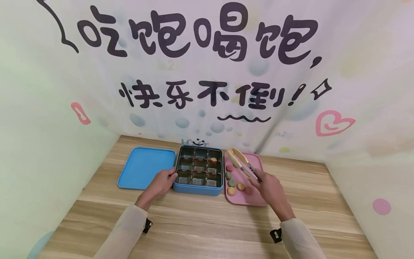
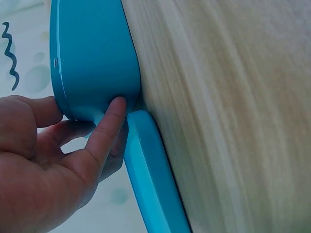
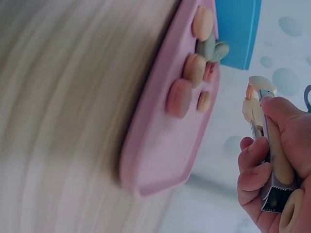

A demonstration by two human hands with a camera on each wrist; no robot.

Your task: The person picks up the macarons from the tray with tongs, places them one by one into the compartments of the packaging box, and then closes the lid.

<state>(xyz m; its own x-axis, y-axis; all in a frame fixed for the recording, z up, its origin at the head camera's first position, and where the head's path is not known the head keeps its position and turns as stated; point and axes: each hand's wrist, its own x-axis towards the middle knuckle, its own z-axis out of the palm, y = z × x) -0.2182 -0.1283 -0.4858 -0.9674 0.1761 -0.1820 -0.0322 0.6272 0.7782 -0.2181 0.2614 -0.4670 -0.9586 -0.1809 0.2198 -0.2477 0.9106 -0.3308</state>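
A blue box with a dark divided insert stands on the table. One orange-yellow macaron sits in its right column. My left hand grips the box's near left corner, its thumb on the rim and its other fingers against the walls, as the left wrist view shows. My right hand holds tongs with cream tips over a pink tray. The tips stand apart; whether anything lies between them I cannot tell. On the tray lie several macarons, among them a yellow macaron and a pink macaron.
To the left of the box lies a flat blue lid, close to its side. Behind the table hangs a printed cloth wall, near the backs of box and tray. The wooden tabletop extends in front of them.
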